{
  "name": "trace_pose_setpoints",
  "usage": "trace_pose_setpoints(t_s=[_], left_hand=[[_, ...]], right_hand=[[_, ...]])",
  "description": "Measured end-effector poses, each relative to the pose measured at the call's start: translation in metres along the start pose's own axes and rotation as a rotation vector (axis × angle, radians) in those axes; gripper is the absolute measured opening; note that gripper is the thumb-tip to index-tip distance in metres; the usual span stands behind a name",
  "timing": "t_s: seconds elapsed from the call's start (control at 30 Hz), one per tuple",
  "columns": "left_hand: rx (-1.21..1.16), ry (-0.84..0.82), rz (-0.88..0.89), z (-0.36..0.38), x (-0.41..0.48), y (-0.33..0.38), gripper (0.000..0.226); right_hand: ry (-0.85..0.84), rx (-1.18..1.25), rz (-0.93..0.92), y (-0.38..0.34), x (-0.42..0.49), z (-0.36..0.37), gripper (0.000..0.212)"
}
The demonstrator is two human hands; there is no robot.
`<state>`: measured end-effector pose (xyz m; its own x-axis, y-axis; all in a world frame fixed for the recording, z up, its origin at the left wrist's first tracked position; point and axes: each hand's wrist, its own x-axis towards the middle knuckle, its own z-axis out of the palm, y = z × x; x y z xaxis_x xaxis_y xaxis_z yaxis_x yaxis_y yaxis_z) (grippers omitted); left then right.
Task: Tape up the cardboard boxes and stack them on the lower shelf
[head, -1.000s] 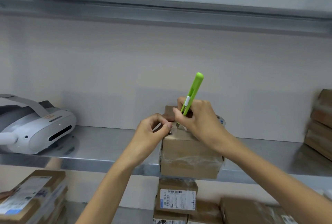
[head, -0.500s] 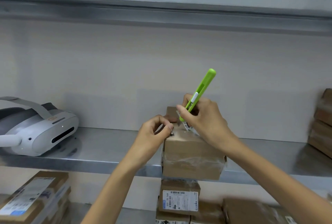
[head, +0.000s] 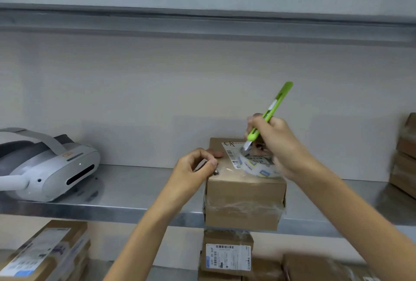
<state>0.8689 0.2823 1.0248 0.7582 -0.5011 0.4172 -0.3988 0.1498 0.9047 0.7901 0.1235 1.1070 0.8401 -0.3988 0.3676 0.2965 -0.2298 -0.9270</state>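
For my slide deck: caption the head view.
Right hand holds green utility knife, blade at tape roll atop cardboard box; left hand curls at its corner.

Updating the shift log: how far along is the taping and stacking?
Done: labelled boxes already lie on the lower shelf, and clear tape bands the box on the middle shelf. In hand: the right hand holds a green knife, blade at the tape roll on that box, while the left hand pinches at its top corner. Left: probably cutting the tape, then moving this box down.
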Motion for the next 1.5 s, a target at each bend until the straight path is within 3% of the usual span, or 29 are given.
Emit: trace_pose_setpoints(t_s=[0.17, 0.37, 0.47, 0.6, 0.67, 0.73, 0.8, 0.9, 0.97, 1.03, 1.17, 1.3, 1.5], left_hand=[[0.099, 0.04, -0.045, -0.001, 0.007, 0.005, 0.011], [0.104, 0.093, -0.071, 0.009, 0.004, 0.009, 0.012], [0.121, 0.075, -0.095, 0.01, 0.001, 0.011, 0.011], [0.302, -0.001, -0.109, 0.005, 0.003, 0.02, 0.007], [0.347, -0.038, -0.118, 0.002, 0.006, 0.025, 0.008], [0.339, -0.039, -0.12, 0.001, 0.008, 0.025, 0.009], [0.316, -0.02, -0.12, 0.002, 0.007, 0.021, 0.009], [0.255, 0.01, -0.087, 0.003, 0.005, 0.016, 0.01], [0.229, 0.018, -0.058, 0.005, 0.004, 0.014, 0.011], [0.229, 0.022, -0.042, 0.006, 0.003, 0.014, 0.011], [0.239, 0.009, -0.029, 0.006, 0.003, 0.015, 0.011], [0.217, -0.006, -0.033, 0.006, 0.001, 0.016, 0.008], [0.127, 0.007, -0.054, 0.008, -0.001, 0.016, 0.007]], right_hand=[[-0.092, -0.501, 0.073, -0.009, 0.012, -0.064, 0.029], [-0.119, -1.51, 0.248, 0.046, 0.004, -0.109, 0.03], [-0.198, -1.668, 0.245, 0.084, -0.011, -0.104, 0.03], [-0.223, -1.724, 0.212, 0.113, -0.023, -0.095, 0.033], [-0.106, -1.697, 0.176, 0.107, -0.024, -0.097, 0.039], [0.125, -1.48, -0.028, 0.087, -0.022, -0.099, 0.034], [0.258, -1.095, -0.305, 0.059, -0.021, -0.087, 0.021], [0.018, -0.833, -0.474, 0.023, -0.028, -0.047, 0.032], [-0.14, -1.057, -0.451, 0.018, -0.033, -0.022, 0.05], [-0.161, -1.332, -0.474, 0.02, -0.031, -0.008, 0.056], [-0.222, -1.337, -0.487, 0.02, -0.018, -0.002, 0.062], [-0.389, -1.126, -0.449, 0.022, -0.013, -0.003, 0.034], [-0.38, -1.027, -0.462, 0.028, -0.012, -0.009, 0.008]])
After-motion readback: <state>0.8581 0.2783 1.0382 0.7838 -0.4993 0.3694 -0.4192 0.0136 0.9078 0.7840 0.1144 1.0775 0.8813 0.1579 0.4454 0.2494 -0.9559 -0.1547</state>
